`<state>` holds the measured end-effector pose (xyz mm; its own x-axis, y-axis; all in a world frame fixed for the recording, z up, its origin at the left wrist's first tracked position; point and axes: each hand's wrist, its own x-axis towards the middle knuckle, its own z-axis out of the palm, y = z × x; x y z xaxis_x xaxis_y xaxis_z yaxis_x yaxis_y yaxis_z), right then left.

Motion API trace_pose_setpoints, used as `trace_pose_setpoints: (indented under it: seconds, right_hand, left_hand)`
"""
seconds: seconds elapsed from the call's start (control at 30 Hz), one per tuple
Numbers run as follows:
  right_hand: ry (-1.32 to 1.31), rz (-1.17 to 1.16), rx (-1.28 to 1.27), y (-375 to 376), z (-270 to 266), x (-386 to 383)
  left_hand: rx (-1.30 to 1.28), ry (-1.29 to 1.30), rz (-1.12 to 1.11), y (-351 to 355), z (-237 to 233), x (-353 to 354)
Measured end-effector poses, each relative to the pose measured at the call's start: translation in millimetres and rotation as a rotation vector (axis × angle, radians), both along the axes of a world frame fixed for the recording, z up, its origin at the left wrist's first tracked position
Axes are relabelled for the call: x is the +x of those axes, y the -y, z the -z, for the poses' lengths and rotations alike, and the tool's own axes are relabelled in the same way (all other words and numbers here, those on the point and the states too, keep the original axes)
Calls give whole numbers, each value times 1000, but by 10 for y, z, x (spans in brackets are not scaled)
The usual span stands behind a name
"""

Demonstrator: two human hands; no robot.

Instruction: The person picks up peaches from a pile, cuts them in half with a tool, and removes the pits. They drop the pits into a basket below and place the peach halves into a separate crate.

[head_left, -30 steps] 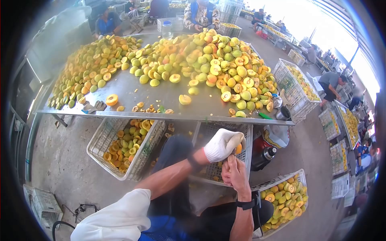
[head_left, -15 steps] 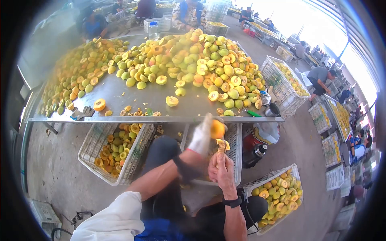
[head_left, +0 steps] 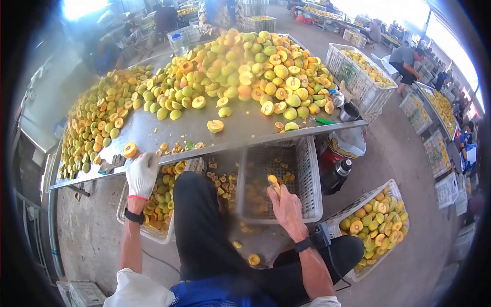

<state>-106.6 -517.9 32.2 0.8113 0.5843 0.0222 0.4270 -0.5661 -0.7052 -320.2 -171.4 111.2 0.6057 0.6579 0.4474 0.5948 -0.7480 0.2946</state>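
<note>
My left hand, in a white knit glove, is at the table's front edge above the left crate. Its fingers curl away from me, hiding whatever they may hold. Just beside them a large orange fruit half lies cut side up on the metal table. My bare right hand is closed on a short, slim hand tool with a yellow tip, whose exact kind I cannot make out. It is over the middle crate, which holds some scraps and pits.
Halved yellow-green fruit is heaped across the table. A metal cup and a green-handled tool lie at its right. Fruit-filled crates stand left and right. A black thermos stands on the floor. Other people work behind.
My left hand has moved left from the middle, where it held an orange fruit. My right hand still holds the tool, and the fruit piece at its tip is gone. The view has turned.
</note>
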Motion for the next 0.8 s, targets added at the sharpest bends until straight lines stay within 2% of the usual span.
trace_pose_setpoints:
  seconds: [0.1,0.13,0.2,0.27,0.37,0.43,0.5,0.6,0.63,0.7,0.8]
  right_hand:
    - [-48,30,-90,-12,84,-17]
    - [-57,15,-147,-19,153,-35]
    - [-72,-16,-271,58,410,-71]
    - [42,-213,-447,352,1084,-160]
    - [22,-261,-638,386,1202,-68]
    - [-52,-185,-627,302,954,-80]
    - [-127,-67,-504,245,718,-58]
    - [-65,-217,-654,485,1349,-33]
    - [-73,-212,-585,463,1221,-13]
    - [-94,-190,-467,458,959,44]
    - [-77,-63,-386,408,745,179]
  left_hand:
    - [89,61,34,-366,330,62]
    - [-42,112,19,-390,323,188]
    - [-114,103,72,-522,367,538]
    - [-125,48,130,-595,314,945]
    - [-69,-165,103,-942,381,1534]
    - [9,-199,131,-1349,607,1816]
    - [79,-191,156,-1647,783,2089]
    - [104,-180,129,-1872,883,2485]
    - [112,-249,144,-1989,932,2586]
    - [93,-301,151,-2300,1212,2783]
    - [-172,-293,168,-2564,1408,2963]
